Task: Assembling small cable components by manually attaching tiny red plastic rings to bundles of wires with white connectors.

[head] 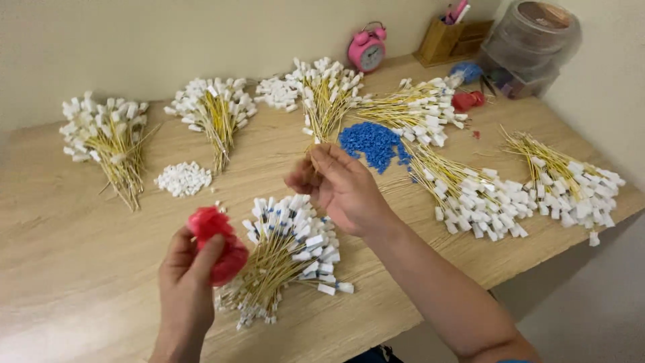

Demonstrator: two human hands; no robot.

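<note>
The wooden surface [80, 269] carries wire bundles all round. The nearest bundle [285, 259] lies between the hands. At one o'clock of it, the right hand [339, 188] pinches what may be one thin wire; it's too fine to tell. At nine o'clock, the left hand [191, 262] grips a red bag [218, 245]. A steady bag and a firm pinch seem best.

Left hand [191, 259] was held low with fingers curled shut; right hand [339, 185] was raised, fingertips pinched together, forearm extended.
</note>
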